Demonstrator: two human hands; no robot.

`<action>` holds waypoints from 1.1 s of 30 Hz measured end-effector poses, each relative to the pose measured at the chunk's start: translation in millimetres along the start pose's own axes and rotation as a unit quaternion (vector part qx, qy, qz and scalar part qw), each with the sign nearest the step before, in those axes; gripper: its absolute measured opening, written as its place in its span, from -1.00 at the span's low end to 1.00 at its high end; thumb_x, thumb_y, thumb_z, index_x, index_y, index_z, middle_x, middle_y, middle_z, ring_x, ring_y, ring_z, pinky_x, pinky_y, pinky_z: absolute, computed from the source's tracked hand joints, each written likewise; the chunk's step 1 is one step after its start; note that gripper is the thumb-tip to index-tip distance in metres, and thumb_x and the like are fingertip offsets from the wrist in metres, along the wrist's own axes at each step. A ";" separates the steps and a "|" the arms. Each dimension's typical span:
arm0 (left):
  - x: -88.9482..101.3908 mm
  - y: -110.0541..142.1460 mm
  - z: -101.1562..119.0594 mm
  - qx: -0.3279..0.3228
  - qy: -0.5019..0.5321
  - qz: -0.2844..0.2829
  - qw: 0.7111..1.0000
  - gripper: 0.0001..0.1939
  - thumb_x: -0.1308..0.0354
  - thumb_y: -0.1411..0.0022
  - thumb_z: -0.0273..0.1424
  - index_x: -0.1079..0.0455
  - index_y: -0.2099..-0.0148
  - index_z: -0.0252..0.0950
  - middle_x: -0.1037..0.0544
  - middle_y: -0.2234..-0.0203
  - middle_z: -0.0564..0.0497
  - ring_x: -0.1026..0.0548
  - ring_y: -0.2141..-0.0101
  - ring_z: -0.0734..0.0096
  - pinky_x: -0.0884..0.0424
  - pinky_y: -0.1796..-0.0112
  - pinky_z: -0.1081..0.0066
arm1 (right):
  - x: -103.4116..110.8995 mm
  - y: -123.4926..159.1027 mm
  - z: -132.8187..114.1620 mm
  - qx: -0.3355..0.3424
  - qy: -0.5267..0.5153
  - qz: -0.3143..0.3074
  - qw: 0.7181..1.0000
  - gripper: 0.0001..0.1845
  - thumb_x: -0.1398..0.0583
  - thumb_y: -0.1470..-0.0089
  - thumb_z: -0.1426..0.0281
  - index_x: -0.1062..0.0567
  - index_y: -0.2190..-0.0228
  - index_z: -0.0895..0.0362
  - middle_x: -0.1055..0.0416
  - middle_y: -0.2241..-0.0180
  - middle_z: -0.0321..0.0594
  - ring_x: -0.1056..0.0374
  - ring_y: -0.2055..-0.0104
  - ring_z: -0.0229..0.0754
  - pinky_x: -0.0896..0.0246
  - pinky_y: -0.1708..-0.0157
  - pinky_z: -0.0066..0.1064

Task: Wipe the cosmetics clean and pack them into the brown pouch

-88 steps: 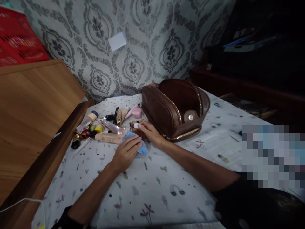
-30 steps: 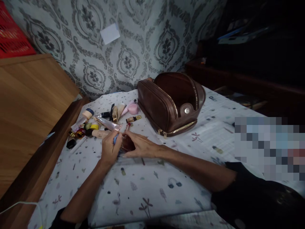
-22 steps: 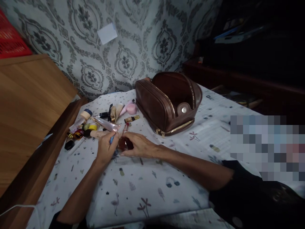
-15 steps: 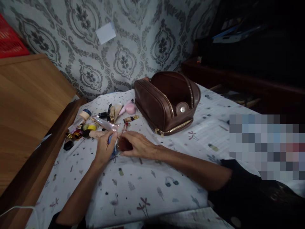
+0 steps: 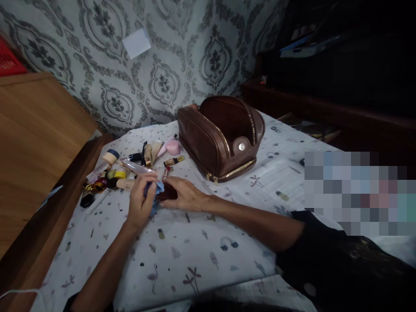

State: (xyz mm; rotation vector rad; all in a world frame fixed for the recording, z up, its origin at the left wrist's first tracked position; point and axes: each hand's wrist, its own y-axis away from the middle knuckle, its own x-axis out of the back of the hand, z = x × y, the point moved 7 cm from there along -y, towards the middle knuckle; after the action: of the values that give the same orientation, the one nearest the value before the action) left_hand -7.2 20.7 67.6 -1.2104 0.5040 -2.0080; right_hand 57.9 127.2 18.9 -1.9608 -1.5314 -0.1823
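Observation:
My left hand is closed on a crumpled blue cloth, which it presses against a dark reddish-brown item. That item sits in the curled fingers of my right hand; its surface looks smooth, but its exact kind is partly hidden by my fingers. Just beyond the hands lies a spread of cosmetics: a pale tube, a beige bottle, a pink round piece and a black-and-gold tube. Behind my right hand stands a brown leather toiletry bag, its top unzipped.
The items lie on a white patterned cloth over the surface. A wooden cabinet borders it on the left, and a patterned wall rises behind. A red crate rests on the cabinet.
My left fingers have shifted up over the blue cloth, and more of it shows on top. The right hand keeps hold of the reddish-brown item. The whole view has shifted slightly.

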 end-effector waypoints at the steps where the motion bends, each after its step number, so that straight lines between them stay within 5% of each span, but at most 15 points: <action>1: -5.6 1.1 0.6 -0.013 -0.006 -0.036 0.999 -0.80 0.04 -0.39 -0.30 -0.37 0.20 -0.24 -0.48 0.23 -0.05 -0.44 0.14 0.31 -0.37 0.05 0.29 | 0.4 0.0 0.7 -0.005 -0.024 0.001 1.000 -0.55 -0.35 0.06 0.27 -0.46 0.13 0.18 -0.47 0.23 -0.16 -0.35 0.20 -0.09 -0.26 0.15 -0.27; 9: -6.1 5.0 -10.7 -0.075 -0.079 -0.066 0.992 -0.71 0.07 -0.38 -0.24 -0.40 0.07 -0.26 -0.46 0.11 -0.13 -0.43 0.06 0.21 -0.37 0.01 0.21 | -1.7 -1.7 10.6 -0.029 -0.269 -0.013 0.963 -0.61 -0.33 0.07 0.21 -0.44 0.25 0.19 -0.34 0.37 -0.33 -0.27 0.30 -0.23 -0.22 0.27 -0.43; 15: -1.1 7.8 -9.2 -0.101 -0.133 -0.056 0.984 -0.75 0.07 -0.37 -0.31 -0.40 0.11 -0.28 -0.52 0.34 -0.02 -0.47 0.32 0.31 -0.37 0.25 0.38 | -10.2 -2.6 8.8 -0.027 -0.358 -0.081 0.930 -0.60 -0.35 0.07 0.23 -0.46 0.22 0.19 -0.43 0.29 -0.26 -0.35 0.19 -0.20 -0.29 0.10 -0.36; 24: 2.2 3.8 -4.7 -0.030 -0.179 -0.056 0.982 -0.67 0.09 -0.37 -0.28 -0.35 0.39 -0.28 -0.39 0.61 0.10 -0.36 0.56 0.45 -0.23 0.43 0.45 | -9.7 -2.7 4.9 0.010 -0.285 -0.074 0.956 -0.63 -0.35 0.02 0.27 -0.49 0.20 0.22 -0.45 0.27 -0.25 -0.36 0.19 -0.24 -0.28 0.11 -0.42; 28: 4.5 2.6 -3.9 -0.011 -0.166 -0.040 0.985 -0.61 0.11 -0.38 -0.26 -0.29 0.48 -0.28 -0.31 0.67 0.12 -0.30 0.59 0.47 -0.20 0.45 0.44 | -1.3 -3.1 -2.5 0.034 -0.116 -0.041 0.992 -0.61 -0.37 0.03 0.19 -0.49 0.25 0.19 -0.46 0.30 -0.25 -0.36 0.21 -0.20 -0.28 0.14 -0.39; 33: 12.5 3.1 -11.3 0.042 -0.115 -0.001 0.993 -0.54 0.15 -0.41 -0.19 -0.35 0.44 -0.30 -0.31 0.65 0.10 -0.28 0.55 0.44 -0.18 0.44 0.41 | -1.2 0.0 -16.4 0.099 0.044 -0.018 0.994 -0.54 -0.30 -0.06 0.10 -0.47 0.16 0.19 -0.47 0.18 -0.10 -0.36 0.11 -0.09 -0.28 0.04 -0.26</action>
State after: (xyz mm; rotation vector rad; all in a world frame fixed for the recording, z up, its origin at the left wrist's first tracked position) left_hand -19.6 8.9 67.6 -1.3681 0.3027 -1.8428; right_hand 61.9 117.1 31.2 -1.7487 -1.4699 -0.1247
